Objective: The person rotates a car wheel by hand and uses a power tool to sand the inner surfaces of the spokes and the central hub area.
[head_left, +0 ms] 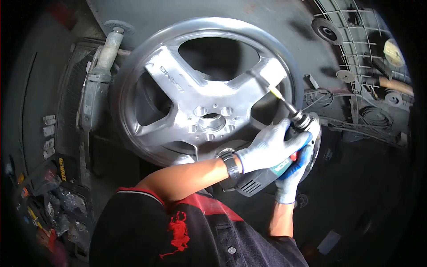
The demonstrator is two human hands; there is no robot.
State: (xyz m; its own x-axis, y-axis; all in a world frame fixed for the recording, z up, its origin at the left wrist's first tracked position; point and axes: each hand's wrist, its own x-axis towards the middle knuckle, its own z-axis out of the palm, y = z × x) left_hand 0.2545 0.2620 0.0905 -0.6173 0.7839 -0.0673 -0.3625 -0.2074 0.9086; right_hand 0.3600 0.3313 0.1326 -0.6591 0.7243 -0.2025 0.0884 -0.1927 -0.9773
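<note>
Black shirt [200, 236] with red trim fills the bottom edge, closest to the lens. Both my forearms go up and right from it.

My left hand [271, 144], in a white knit glove with a wristwatch [230, 162] at the cuff, lies over the front of a grey power grinder [255, 182]. That grip is clenched, with the fingers curled over the nose of the tool. My right hand [293, 173], in a blue-palmed glove, comes up from below and wraps the underside of the same tool. That grip is clenched too. The two gloves touch, one over the other.

The grinder sits low right of the alloy wheel [178, 80], body pointing down-left and nose up-left. Its thin bit [289, 107] has a yellowish tip. The tip meets the upper right spoke [267, 73] near where that spoke joins the rim. Whether it presses or only touches, I cannot tell.

The wheel is bare silver metal with wide spokes, and bolt holes ring the centre bore [211, 122]. It faces me and takes up the middle of the view. What carries it is too dark to tell.

A dusty shock absorber [106, 53] stands just left of the wheel's rim. A black case with a yellow DeWalt label [61, 169] sits lower left, well apart. A wire rack [356, 49] holding round discs is at upper right.
</note>
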